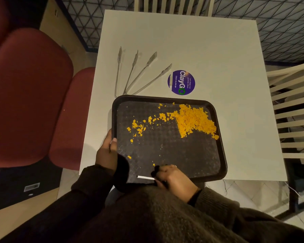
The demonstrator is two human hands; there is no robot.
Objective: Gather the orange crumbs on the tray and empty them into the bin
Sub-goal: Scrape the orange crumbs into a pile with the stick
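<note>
Tray (140,98): one, dark and textured, lying on the white table (218,50) at its near edge. The near-left corner is covered by your sleeve.

Orange crumbs (193,120): one dense heap in the tray's far-right corner, spilling against the right rim. One loose trail runs from it leftward and down toward the left rim. A few stray flakes lie near the front, too small to count.

Left hand (106,151): one, clamped on the tray's left rim, thumb hooked over the top.

Right hand (174,179): one, at the near rim, fingers curled tight around a thin white stick (145,177) whose free end points left. You cannot tell what the stick is.

Clear tongs (139,74): four ridged-tipped arms fanned on the table just beyond the tray, reading as two pairs. Their hinge ends crowd against the far rim and are hard to make out.

Purple round sticker (182,82): one, on the table beside the tongs, marked "ClayGO"; the small print is blurred.

Cream slatted chairs: two, one at the far side (174,4) and one at the right (295,111), both cut off by the frame.

Red padded seats (30,95): at least two, left of the table.

Floor (279,14): dark, with a pale triangular line pattern. The light is dim.
</note>
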